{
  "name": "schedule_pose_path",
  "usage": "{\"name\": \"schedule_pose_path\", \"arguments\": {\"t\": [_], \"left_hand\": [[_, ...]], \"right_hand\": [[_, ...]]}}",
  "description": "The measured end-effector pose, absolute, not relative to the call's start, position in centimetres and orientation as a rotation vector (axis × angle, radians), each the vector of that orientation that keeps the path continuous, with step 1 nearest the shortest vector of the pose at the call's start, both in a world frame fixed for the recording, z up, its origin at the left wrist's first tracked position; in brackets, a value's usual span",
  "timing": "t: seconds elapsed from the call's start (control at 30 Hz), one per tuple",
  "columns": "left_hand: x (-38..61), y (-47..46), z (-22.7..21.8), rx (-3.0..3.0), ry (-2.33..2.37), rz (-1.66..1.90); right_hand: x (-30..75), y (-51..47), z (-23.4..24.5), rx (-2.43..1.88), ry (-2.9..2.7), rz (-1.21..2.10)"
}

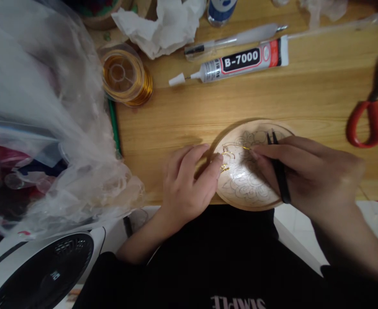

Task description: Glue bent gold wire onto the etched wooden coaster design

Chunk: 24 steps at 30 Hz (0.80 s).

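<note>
A round, pale wooden board (pixel 240 198) with a raised rim and line-drawn flowers lies at the table's front edge. My left hand (pixel 190 182) grips its left rim, with the thumb over the top near small bent gold wire shapes (pixel 225 167). My right hand (pixel 311 176) is above the board's right side. Black tweezers (pixel 282 180) are held in it, tips pointing away from me. Between its thumb and forefinger a thin gold wire (pixel 245 148) is pinched, running left toward the shapes. The fingers of my left hand are partly hidden under the rim.
Behind the board lie a B-7000 glue tube (pixel 243 60), a pen (pixel 237 38) and crumpled tissue (pixel 159 28). A gold wire spool (pixel 126 75) stands at left beside plastic bags (pixel 63 107). Red-handled pliers (pixel 372 111) lie at right. A black-and-white fan (pixel 47 270) is below left.
</note>
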<state>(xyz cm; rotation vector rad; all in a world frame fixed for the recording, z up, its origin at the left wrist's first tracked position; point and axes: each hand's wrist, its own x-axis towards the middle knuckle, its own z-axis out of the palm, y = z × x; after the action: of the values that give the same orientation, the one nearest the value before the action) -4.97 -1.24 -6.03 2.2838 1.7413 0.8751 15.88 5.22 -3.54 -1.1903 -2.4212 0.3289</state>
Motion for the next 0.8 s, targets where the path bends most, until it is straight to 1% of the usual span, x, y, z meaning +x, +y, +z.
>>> {"name": "schedule_pose_path", "arguments": {"t": [0.13, 0.5, 0.8], "left_hand": [[-4.82, -1.26, -6.09, 2.284, 1.760, 0.862], [-4.53, -1.24, -6.28, 2.301, 1.787, 0.857], [-4.46, -1.23, -6.46, 2.327, 1.782, 0.779]], "right_hand": [[15.79, 4.91, -3.77, -1.250, -2.402, 0.368], [15.66, 4.99, -3.82, -1.202, -2.399, 0.338], [15.79, 4.96, -4.09, -1.215, -2.400, 0.346]]}}
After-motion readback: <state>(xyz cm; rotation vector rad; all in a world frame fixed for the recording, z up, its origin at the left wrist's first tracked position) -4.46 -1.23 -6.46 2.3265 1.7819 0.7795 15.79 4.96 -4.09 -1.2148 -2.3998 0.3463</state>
